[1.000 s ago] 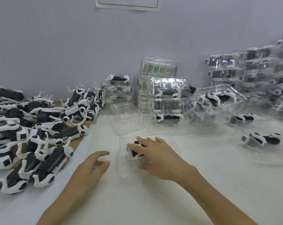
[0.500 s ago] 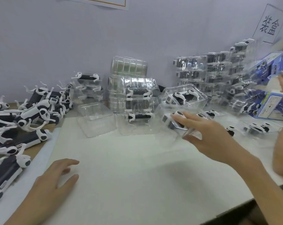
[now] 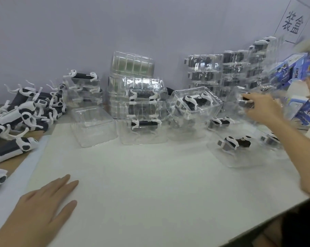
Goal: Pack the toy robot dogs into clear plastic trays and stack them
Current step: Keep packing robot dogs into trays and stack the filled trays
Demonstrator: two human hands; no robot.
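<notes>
At the left edge of the bench (image 3: 150,184) lies a heap of loose toy robot dogs (image 3: 22,114), black and white, not yet packed. Near the front left corner the left hand (image 3: 42,209) rests flat on the white surface, palm down, fingers stretched and a little spread, holding nothing. Toward the back, left of the middle, stands an empty clear tray (image 3: 93,125), open side up. Just beside it on the right is a stack of packed trays (image 3: 141,111), with dogs visible inside, reaching the wall. To the right of this stack a tilted tray (image 3: 195,104) holds one dog and leans on the others. Near the right edge a single packed tray (image 3: 236,147) lies flat on the bench. Above it, the right hand (image 3: 264,107) reaches to the tall stacks (image 3: 221,72) at the back right corner; its fingers close around a blurred clear tray with a dark dog (image 3: 246,102) inside.
</notes>
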